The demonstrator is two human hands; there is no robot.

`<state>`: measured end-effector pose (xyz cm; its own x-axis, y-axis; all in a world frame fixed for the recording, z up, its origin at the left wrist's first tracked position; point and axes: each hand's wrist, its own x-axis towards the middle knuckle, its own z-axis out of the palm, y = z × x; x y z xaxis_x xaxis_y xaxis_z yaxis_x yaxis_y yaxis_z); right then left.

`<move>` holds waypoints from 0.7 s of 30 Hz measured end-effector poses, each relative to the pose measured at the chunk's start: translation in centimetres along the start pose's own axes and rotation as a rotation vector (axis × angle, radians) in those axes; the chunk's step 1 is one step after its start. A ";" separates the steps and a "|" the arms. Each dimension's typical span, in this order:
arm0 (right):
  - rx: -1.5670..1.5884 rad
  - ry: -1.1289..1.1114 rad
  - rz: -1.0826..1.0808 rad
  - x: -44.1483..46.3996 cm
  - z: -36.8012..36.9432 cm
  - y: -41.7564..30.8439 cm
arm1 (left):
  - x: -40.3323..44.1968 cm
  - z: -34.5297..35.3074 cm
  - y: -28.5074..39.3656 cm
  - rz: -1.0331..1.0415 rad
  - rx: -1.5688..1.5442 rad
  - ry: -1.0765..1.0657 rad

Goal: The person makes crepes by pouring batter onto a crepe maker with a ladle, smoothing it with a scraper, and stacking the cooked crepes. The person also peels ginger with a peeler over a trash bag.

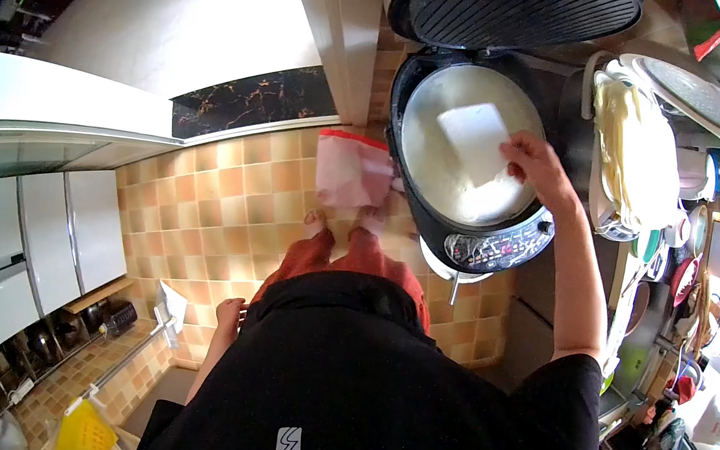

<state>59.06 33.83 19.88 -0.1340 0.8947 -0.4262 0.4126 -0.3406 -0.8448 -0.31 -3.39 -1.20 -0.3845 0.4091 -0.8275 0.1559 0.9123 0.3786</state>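
My right hand (532,165) is closed on the edge of a white flat plastic scraper (474,132). It holds the scraper over a round electric griddle (487,250), whose lid stands open. A pale, thin layer of batter (427,175) covers the round plate; whether the scraper touches it I cannot tell. My left hand (229,312) hangs low beside my body, away from the griddle. Its fingers are loosely curled, with nothing seen in them.
The ridged griddle lid (519,13) rises behind the plate. To the right, soft pale-yellow sheets (632,153) lie heaped on a white rack by stacked dishes (695,97). A pink bag with a red edge (351,173) is near my feet on the tiled floor (213,223).
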 end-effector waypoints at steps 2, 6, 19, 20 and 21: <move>-0.020 -0.130 0.037 -0.1 1.3 0.2 | 2.2 0.0 -2.3 0.070 0.072 -0.039; -0.198 0.225 -0.123 2.7 0.0 3.4 | 0.2 0.7 1.3 -0.054 -0.050 0.009; -1.136 0.480 -0.788 -2.6 5.0 1.4 | -0.2 0.7 4.5 -0.107 -0.052 0.015; -1.157 0.448 -0.771 -3.1 5.4 1.6 | -0.3 0.7 4.6 -0.091 -0.046 0.007; -1.158 0.444 -0.805 -3.6 5.7 1.6 | -0.5 0.6 4.7 -0.097 -0.064 0.018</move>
<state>55.13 28.39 18.22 -0.4780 0.8125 0.3336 0.8642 0.5030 0.0132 1.21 0.70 0.73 -0.4110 0.3180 -0.8544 0.0591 0.9445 0.3232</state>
